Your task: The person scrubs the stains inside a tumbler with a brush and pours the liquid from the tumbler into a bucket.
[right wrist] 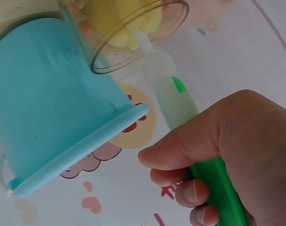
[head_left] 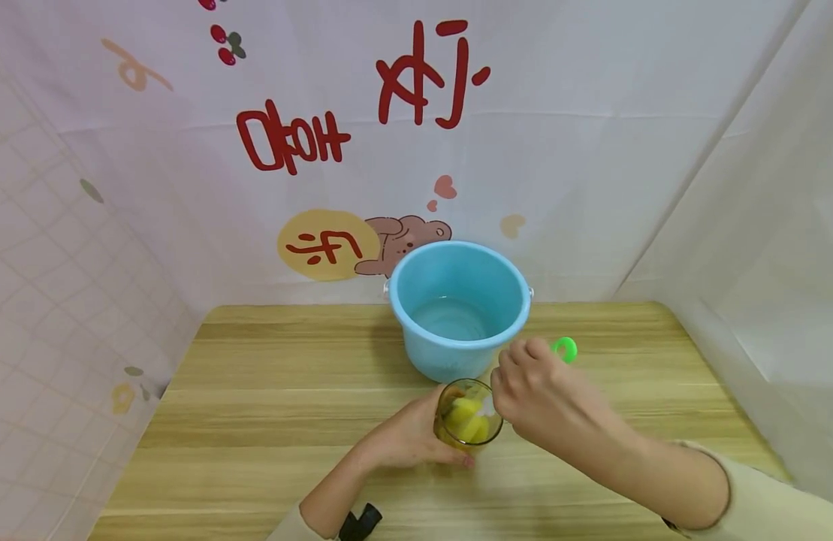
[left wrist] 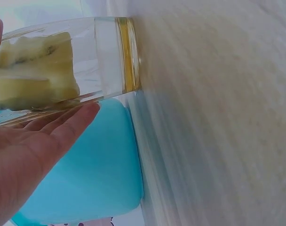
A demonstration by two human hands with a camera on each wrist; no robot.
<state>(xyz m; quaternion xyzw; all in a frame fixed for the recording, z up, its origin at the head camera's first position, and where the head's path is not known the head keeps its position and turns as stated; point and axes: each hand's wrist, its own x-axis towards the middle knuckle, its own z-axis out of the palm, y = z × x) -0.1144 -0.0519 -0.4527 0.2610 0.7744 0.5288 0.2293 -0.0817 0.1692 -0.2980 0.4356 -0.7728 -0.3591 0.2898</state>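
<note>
A: Holding what with the left hand point(head_left: 409, 437)?

B: Clamped round a glass point(left wrist: 110, 56), with thumb on the near side and fingers along the far side. Roughly upright. Can't tell if touching the desk point(head_left: 274, 421) under the hand.

A: Noted. Doing what with the right hand point(head_left: 536, 387)?

B: Gripping a brush point(right wrist: 222, 188) by the green handle, with fingers and thumb closed tight. Slanting down from the right hand into the glass mouth, just left of that hand. Ending in a yellow sponge point(left wrist: 35, 70), inside the glass, level with the left hand's fingers.

A: Log anything else?

B: Add a blue bucket point(head_left: 450, 362) on the desk, just beyond both hands. Add a white sheet point(head_left: 578, 165) with red writing, farther off past the bucket. Tag pale sleeves point(head_left: 774, 496) behind both hands too. Done.
</note>
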